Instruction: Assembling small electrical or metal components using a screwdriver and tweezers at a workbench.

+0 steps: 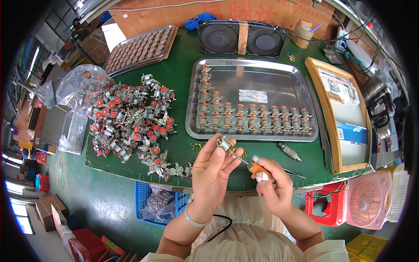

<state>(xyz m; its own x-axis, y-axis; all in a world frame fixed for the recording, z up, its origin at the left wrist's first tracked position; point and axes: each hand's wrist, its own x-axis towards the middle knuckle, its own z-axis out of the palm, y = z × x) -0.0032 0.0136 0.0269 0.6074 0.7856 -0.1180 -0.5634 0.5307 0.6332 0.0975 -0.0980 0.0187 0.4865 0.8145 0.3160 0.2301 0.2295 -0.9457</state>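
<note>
My left hand (214, 168) pinches a small silver motor (224, 143) with a brass-coloured bracket, held over the table's near edge. In my right hand (274, 183) is an orange-handled screwdriver (254, 167). Its thin metal shaft points left and reaches the bracket end of the motor; whether the tip touches a screw is too small to tell. Something white is on a right-hand finger. Just beyond my hands lies a metal tray (279, 74), with motors standing in rows along its near and left sides. Brass brackets (198, 147) lie beside my left hand.
A heap of motors with red ends (131, 118) covers the table's left part. Behind it stands a full tray of motors (142, 49). Two black fans (219, 38) are at the back. A wooden frame (336, 113), tweezers (294, 173) and a cylindrical metal part (290, 152) lie rightward.
</note>
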